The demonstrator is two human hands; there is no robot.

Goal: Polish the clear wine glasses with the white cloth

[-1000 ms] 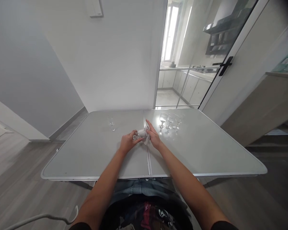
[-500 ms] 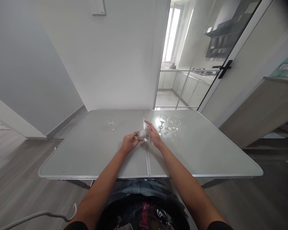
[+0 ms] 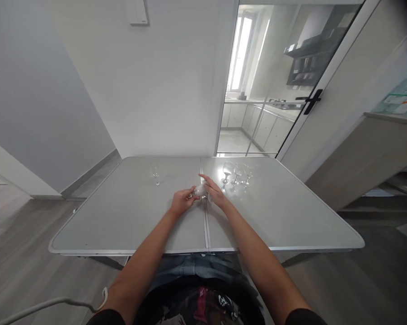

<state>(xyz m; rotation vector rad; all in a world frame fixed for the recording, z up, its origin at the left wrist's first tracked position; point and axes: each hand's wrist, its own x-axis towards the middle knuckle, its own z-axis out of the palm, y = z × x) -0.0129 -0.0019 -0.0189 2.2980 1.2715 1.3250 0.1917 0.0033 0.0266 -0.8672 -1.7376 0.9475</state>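
My left hand (image 3: 183, 201) is closed around the foot end of a small clear stemmed glass (image 3: 198, 191), which lies tilted on its side above the table's middle seam. At the glass's bowl, my right hand (image 3: 215, 193) presses a thin white cloth or tissue (image 3: 208, 197) to the rim, partly inside it; its index finger sticks out forward. How far the cloth goes into the bowl is hard to make out. To the right of my hands stand several upright stemmed glasses (image 3: 228, 170) in a close row. Another clear glass (image 3: 155, 172) stands alone on the left half.
The grey table (image 3: 122, 221) has a metal rim and a centre seam. Behind it rise a white wall (image 3: 169, 90) and a glazed door (image 3: 254, 113) with a black handle. A wooden shelf unit (image 3: 366, 158) is on the right. A white curved hook-like rod (image 3: 64, 301) shows lower left.
My right hand has shifted slightly on the glass's bowl with the cloth, its fingers turned further left. My left hand keeps its hold. The whole view has moved a little.
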